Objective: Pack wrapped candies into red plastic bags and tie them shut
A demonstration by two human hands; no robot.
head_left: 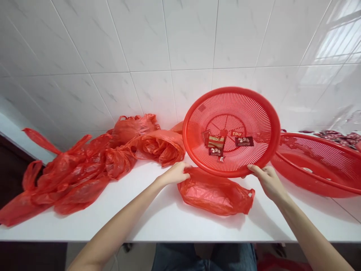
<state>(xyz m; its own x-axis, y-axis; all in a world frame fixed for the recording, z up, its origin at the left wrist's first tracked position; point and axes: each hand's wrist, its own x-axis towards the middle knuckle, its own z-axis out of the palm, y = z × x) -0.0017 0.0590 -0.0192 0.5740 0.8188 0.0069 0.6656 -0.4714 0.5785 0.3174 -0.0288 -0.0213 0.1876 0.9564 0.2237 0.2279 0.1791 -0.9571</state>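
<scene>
A round red mesh basket [225,101] is tilted up above the white table, its inside facing me. Several small wrapped packets [216,142] in red, gold and dark red lie low in it. My right hand [266,180] grips the basket's lower right rim, thumb on top. Below the basket a red plastic bag [214,192] lies on the table with its mouth facing the basket. My left hand [177,173] pinches the bag's upper left edge, close to the basket's lower left rim.
Red plastic bags [81,169] are heaped along the left and back of the white table [158,222]. A second red basket [318,188] stands at the right, with a few small items inside. Patterned red packets [338,138] lie behind it, against the tiled wall [191,37].
</scene>
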